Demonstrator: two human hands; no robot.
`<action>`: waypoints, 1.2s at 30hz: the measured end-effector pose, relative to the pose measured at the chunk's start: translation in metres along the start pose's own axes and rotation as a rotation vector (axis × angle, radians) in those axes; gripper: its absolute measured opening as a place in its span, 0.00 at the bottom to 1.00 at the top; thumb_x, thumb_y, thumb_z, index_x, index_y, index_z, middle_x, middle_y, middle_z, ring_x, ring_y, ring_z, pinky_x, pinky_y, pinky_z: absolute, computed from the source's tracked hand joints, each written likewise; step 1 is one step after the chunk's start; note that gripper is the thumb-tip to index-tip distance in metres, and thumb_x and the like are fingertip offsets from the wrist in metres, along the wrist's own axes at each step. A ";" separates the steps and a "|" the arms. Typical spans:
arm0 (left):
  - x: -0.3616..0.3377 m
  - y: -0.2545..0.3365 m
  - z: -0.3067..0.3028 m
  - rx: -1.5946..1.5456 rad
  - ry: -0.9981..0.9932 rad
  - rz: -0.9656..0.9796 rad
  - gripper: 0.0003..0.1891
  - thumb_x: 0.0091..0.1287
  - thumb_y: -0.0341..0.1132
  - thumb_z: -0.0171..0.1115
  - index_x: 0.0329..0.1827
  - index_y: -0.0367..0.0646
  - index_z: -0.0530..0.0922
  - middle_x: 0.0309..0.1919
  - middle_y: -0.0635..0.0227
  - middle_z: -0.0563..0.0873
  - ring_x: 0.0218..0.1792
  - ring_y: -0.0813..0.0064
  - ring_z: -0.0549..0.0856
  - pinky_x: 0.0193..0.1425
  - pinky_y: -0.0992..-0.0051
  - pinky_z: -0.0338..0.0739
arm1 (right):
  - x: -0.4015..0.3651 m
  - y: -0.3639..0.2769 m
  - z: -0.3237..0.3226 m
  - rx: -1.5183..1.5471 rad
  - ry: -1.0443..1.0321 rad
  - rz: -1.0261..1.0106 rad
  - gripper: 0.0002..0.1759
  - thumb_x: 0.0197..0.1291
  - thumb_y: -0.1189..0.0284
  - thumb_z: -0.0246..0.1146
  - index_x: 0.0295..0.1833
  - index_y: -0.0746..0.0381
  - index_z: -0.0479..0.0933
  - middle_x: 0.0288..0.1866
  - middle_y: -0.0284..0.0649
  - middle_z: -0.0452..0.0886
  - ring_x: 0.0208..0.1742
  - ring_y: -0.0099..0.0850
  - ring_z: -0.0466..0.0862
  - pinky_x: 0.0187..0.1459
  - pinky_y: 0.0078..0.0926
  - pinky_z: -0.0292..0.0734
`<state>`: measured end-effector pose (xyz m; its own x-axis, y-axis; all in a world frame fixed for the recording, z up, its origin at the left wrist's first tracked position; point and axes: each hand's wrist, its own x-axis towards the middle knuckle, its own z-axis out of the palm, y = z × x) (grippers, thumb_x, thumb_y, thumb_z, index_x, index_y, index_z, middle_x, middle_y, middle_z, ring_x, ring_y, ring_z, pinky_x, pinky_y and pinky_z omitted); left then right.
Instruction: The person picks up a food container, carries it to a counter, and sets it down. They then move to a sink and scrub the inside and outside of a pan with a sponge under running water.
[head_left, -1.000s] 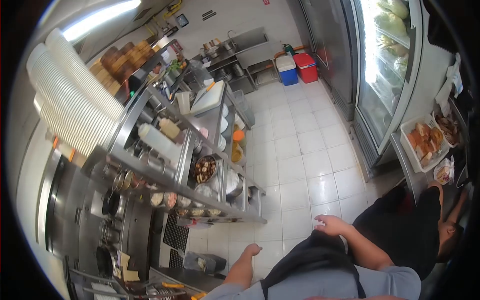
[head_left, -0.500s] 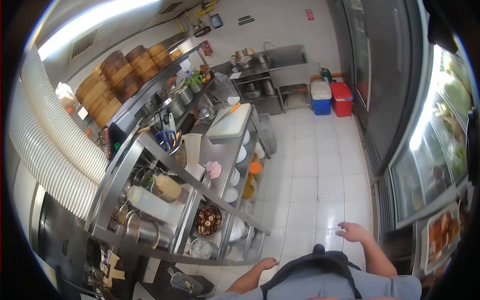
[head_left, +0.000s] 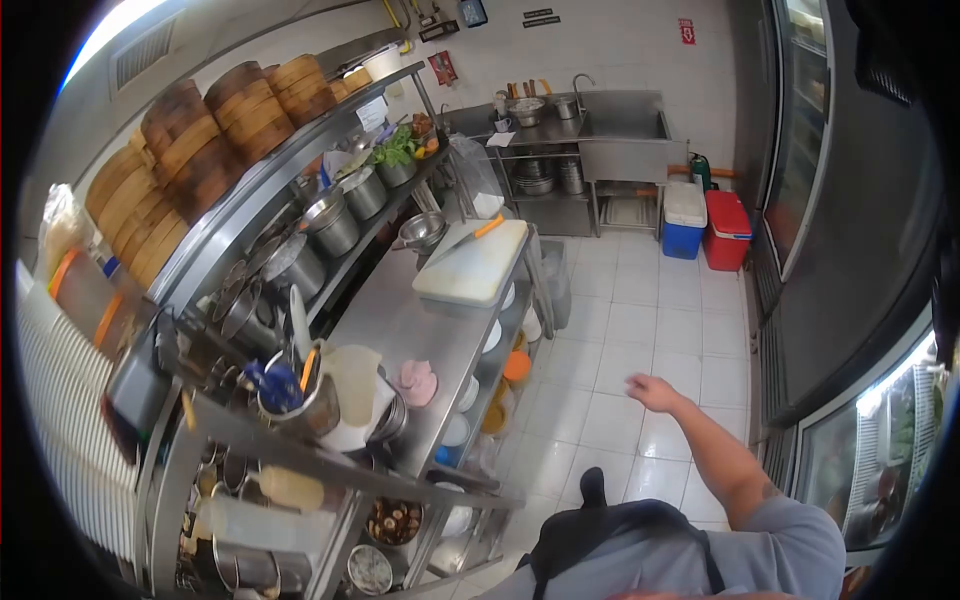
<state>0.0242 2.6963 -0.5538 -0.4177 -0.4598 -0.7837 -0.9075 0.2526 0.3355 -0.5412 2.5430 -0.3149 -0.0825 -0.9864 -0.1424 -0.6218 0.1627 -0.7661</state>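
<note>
My right hand (head_left: 652,392) hangs over the white tiled floor, with its fingers loosely apart and nothing in it. My left hand is out of view. To the left of the right hand stands a steel counter (head_left: 385,315). A white cutting board (head_left: 472,275) lies on it, with an orange-handled knife (head_left: 470,240) across the board. Nearer, a pink cloth (head_left: 415,383) sits at the counter's edge, beside a container of utensils (head_left: 305,400).
Bamboo steamers (head_left: 195,150) stack on the upper shelf at left, above steel pots (head_left: 330,225). A sink (head_left: 625,125) stands at the back, near blue (head_left: 683,235) and red (head_left: 727,235) coolers. Tall fridges (head_left: 850,200) line the right side.
The view has moved forward, so the counter and cutting board appear closer. My left hand has left the frame. My right hand now reaches further forward over the floor.
</note>
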 end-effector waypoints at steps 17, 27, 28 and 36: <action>0.215 0.147 -0.566 -0.102 1.519 -0.288 0.15 0.64 0.39 0.60 0.52 0.46 0.80 0.56 0.58 0.79 0.60 0.53 0.73 0.62 0.53 0.67 | -0.223 0.301 0.002 0.397 0.084 1.400 0.10 0.67 0.69 0.56 0.35 0.62 0.79 0.28 0.41 0.78 0.28 0.31 0.80 0.27 0.38 0.77; 0.240 0.151 -0.573 0.057 1.464 -0.566 0.16 0.62 0.36 0.59 0.53 0.48 0.77 0.55 0.60 0.78 0.58 0.55 0.74 0.60 0.53 0.66 | 0.123 0.424 -0.184 0.254 0.087 0.934 0.09 0.67 0.68 0.60 0.38 0.62 0.79 0.30 0.43 0.80 0.27 0.32 0.81 0.25 0.38 0.78; 0.244 0.150 -0.574 0.063 1.452 -0.580 0.16 0.62 0.36 0.60 0.54 0.48 0.77 0.55 0.60 0.78 0.58 0.55 0.74 0.60 0.53 0.66 | 0.179 0.445 -0.204 0.202 0.082 0.805 0.09 0.67 0.68 0.60 0.39 0.62 0.79 0.30 0.43 0.80 0.27 0.32 0.82 0.25 0.38 0.79; 0.238 0.163 -0.585 -0.059 1.397 -0.528 0.15 0.61 0.34 0.61 0.51 0.45 0.77 0.50 0.57 0.78 0.55 0.52 0.73 0.59 0.53 0.66 | 0.635 0.359 -0.232 -0.534 -0.154 -0.130 0.19 0.65 0.60 0.58 0.49 0.65 0.82 0.49 0.53 0.84 0.51 0.51 0.82 0.56 0.39 0.77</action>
<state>-0.2493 2.1297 -0.3798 0.2779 -0.9157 0.2903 -0.9496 -0.2162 0.2271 -0.9975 1.9694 -0.5346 0.1110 -0.9757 -0.1887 -0.9298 -0.0350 -0.3664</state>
